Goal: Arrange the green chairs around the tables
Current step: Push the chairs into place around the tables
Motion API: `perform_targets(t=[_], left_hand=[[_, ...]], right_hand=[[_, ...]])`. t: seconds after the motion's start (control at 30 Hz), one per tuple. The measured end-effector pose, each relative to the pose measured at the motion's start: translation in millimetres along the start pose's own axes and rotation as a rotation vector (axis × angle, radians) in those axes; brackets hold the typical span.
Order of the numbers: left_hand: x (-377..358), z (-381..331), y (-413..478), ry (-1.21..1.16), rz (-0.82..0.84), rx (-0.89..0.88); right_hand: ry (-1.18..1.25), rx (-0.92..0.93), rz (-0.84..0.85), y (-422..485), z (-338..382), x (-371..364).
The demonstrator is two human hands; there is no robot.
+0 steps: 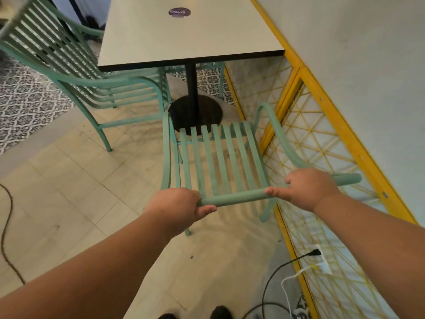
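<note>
A green slatted chair [220, 157] stands in front of me, facing the near end of a white table [184, 35] with a black pedestal [192, 84]. My left hand [181, 206] grips the left end of the chair's top back rail. My right hand [308, 187] grips the same rail further right. A second green chair [69, 65] stands at the table's left side, its seat partly under the tabletop. Part of a third green chair [216, 65] shows beyond the table's near edge.
A yellow-framed lattice partition [322, 139] runs along the right, close to the chair's armrest. A wall socket with a black plug [316, 253] and a white cable sits low on it. A brown cord [4, 226] lies on the tiled floor at left. My shoes [219, 313] show below.
</note>
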State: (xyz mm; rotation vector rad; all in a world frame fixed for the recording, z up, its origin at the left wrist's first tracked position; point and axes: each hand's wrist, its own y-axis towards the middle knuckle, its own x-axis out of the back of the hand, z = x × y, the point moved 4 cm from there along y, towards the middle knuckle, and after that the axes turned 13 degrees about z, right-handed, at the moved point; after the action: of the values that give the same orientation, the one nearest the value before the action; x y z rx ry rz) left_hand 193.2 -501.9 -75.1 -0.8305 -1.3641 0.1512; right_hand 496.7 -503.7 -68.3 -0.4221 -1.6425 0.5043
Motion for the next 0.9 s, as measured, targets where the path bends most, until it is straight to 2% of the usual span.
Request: perform_targets(t=[0.9], left_hand=[[96.6, 79.1, 125.0, -0.001, -0.085, -0.006]], right_hand=[[0.018, -0.008, -0.057, 149.1, -7.5, 99.3]])
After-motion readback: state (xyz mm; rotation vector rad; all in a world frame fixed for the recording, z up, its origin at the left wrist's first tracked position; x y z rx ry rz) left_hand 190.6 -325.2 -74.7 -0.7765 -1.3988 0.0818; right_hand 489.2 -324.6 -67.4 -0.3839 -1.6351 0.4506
